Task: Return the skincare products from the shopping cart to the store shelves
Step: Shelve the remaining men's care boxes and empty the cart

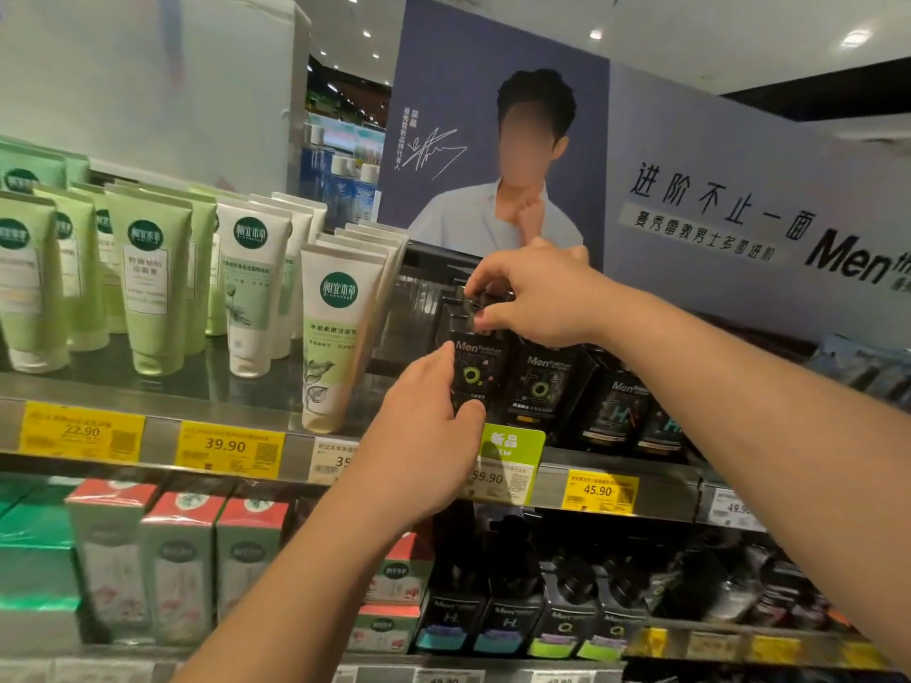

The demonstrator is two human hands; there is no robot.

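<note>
A black tube with a green ring logo (474, 367) stands upright on the upper shelf (296, 453), at the left end of a row of similar black tubes (581, 391). My left hand (419, 436) grips the tube's lower part, thumb at the front and fingers along its left side. My right hand (530, 293) pinches the tube's top end from above. The tube's upper end is partly hidden by my right fingers.
Green and white tubes (153, 283) fill the upper shelf to the left, the nearest one (335, 337) close beside my left hand. Price tags (227, 448) line the shelf edge. Boxes (182, 554) and dark packs (567, 618) sit on the shelf below. A poster panel (715, 179) rises behind.
</note>
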